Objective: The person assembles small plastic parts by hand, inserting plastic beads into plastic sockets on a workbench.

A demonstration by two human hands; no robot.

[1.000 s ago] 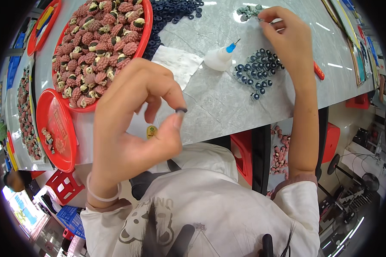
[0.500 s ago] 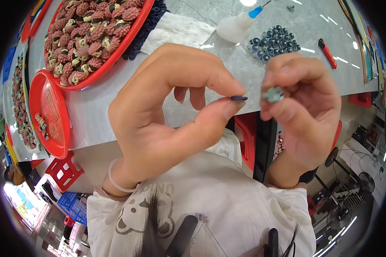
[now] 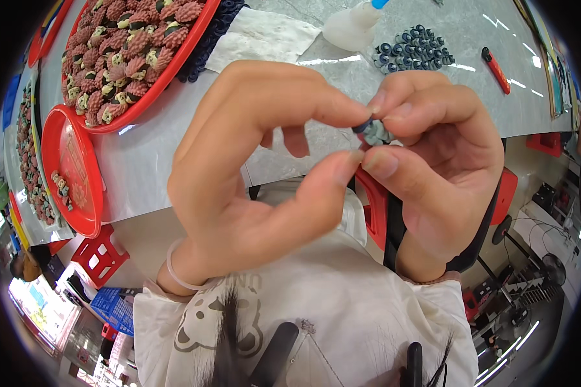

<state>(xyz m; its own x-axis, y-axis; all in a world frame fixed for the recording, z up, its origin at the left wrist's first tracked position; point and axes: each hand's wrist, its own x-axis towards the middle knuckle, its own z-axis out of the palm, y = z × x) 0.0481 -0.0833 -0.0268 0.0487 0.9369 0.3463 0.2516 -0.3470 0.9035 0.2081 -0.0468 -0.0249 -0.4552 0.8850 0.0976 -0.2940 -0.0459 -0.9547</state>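
In front of my chest, both hands meet around a tiny figure part. My right hand [image 3: 448, 151] pinches a small grey-green moulded piece [image 3: 376, 134] between thumb and fingertips. My left hand [image 3: 232, 161] has its index fingertip on a small flat dark blue piece [image 3: 360, 128], which touches the side of the grey-green one. The left thumb tip is close below, and its exact contact is hard to see. Beyond the hands, a cluster of small dark blue and grey pieces [image 3: 416, 51] stands on the table.
A large red round tray [image 3: 182, 68] heaped with pink figure parts lies at the far left. Nearer is a smaller red tray [image 3: 87, 145] with one figure. A white cloth [image 3: 265, 35], dark blue rings [image 3: 216, 48], a squeeze bottle [image 3: 348, 29] and a red-handled tool [image 3: 495, 69] lie on the table.
My right hand has moved left, bringing the grey-green piece against the dark blue piece at my left fingertips. Before, the two pieces were apart.
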